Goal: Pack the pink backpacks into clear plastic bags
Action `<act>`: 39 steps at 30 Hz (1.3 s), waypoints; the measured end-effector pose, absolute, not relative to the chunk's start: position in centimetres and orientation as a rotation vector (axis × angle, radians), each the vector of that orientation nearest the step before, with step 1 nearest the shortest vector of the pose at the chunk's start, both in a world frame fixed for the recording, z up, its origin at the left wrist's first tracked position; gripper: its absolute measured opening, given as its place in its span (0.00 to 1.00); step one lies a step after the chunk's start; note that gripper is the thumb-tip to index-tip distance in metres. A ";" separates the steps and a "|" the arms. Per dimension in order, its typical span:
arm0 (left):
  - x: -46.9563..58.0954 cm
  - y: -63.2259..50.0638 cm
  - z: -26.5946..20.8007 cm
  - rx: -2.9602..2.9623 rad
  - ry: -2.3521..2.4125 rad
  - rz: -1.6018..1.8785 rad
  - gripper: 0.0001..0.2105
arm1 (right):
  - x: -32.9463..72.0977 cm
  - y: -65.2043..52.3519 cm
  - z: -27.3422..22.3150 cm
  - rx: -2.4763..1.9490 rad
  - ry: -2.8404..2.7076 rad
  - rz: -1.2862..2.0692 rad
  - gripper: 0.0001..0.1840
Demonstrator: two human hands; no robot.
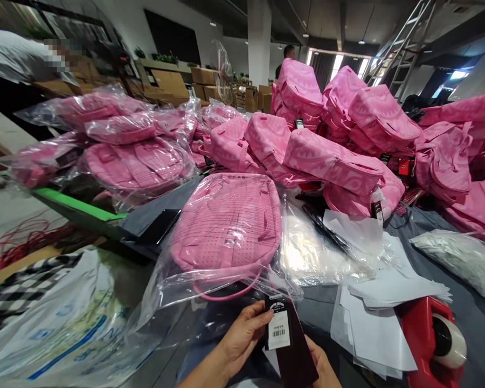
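Observation:
A pink backpack [230,221] in a see-through plastic bag [156,302] lies in front of me, its loop handle [226,295] toward me. Just below the handle, my left hand [244,334] pinches a dark hang tag [293,345] with a white barcode label [278,330] on it. The lower right edge of that tag is gripped by my right hand [321,364], whose fingers are partly hidden behind it. A dark phone-like slab [160,226] lies left of the backpack.
Unbagged pink backpacks [333,161] are heaped behind; bagged ones [139,164] sit left. On the right are white paper sheets [382,328], flat plastic bags [315,242] and a red tape dispenser [422,339]. A co-worker [16,59] bends over at far left.

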State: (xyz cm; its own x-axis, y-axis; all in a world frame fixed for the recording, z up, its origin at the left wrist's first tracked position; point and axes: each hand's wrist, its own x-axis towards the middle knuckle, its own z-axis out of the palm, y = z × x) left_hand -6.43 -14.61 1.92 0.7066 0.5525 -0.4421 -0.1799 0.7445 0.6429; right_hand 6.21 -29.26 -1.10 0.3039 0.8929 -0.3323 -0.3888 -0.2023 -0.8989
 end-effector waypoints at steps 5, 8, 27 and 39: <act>-6.5 -15.1 1.3 0.636 0.667 0.472 0.22 | 6.8 -29.3 -1.3 -1.294 -0.537 1.272 0.34; -6.9 -15.4 0.6 0.777 0.710 0.525 0.23 | 8.4 -30.1 -1.2 -1.410 -0.636 1.205 0.29; -8.5 -18.4 -3.8 1.057 0.683 0.183 0.30 | 10.4 -26.7 1.4 -1.982 -1.377 0.594 0.18; -2.3 -10.7 3.5 2.522 -0.121 0.367 0.12 | 8.7 -27.5 1.0 -1.902 -1.728 -0.845 0.15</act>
State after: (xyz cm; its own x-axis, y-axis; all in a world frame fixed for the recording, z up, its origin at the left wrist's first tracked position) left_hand -2.34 -10.71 3.51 0.9581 -0.0060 0.2865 -0.1659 -0.8268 0.5375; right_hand 8.73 -27.48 1.00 0.0358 0.7241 0.6888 0.9882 -0.1282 0.0833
